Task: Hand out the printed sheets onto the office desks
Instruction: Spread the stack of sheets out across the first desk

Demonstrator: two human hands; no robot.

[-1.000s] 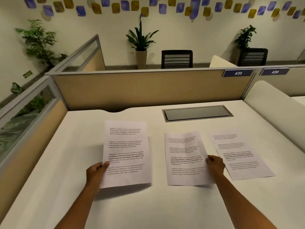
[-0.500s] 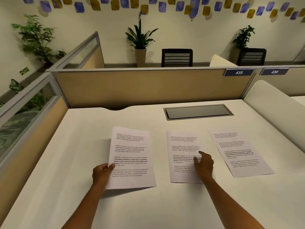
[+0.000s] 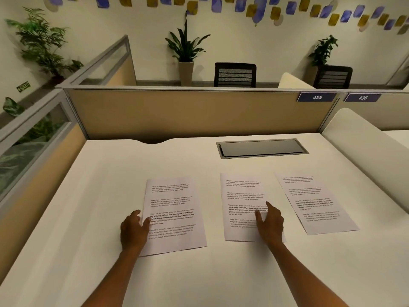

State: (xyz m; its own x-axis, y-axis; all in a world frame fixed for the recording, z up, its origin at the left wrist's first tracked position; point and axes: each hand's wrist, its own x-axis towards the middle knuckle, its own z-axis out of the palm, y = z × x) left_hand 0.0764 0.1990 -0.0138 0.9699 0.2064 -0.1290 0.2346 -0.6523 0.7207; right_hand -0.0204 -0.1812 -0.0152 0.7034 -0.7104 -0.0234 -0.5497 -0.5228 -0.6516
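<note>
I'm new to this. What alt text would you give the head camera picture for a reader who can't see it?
Three printed sheets lie side by side on a white desk; the left hand rests on the left sheet and the right hand lies flat on the middle sheet, while the right sheet is untouched. Behind stand a tan partition, potted plants and chairs.

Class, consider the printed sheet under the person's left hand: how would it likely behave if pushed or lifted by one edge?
The left sheet looks thin and lies flat on the smooth desk, so it would probably slide easily. Lifted by the left hand at one edge, it would likely droop.
</note>
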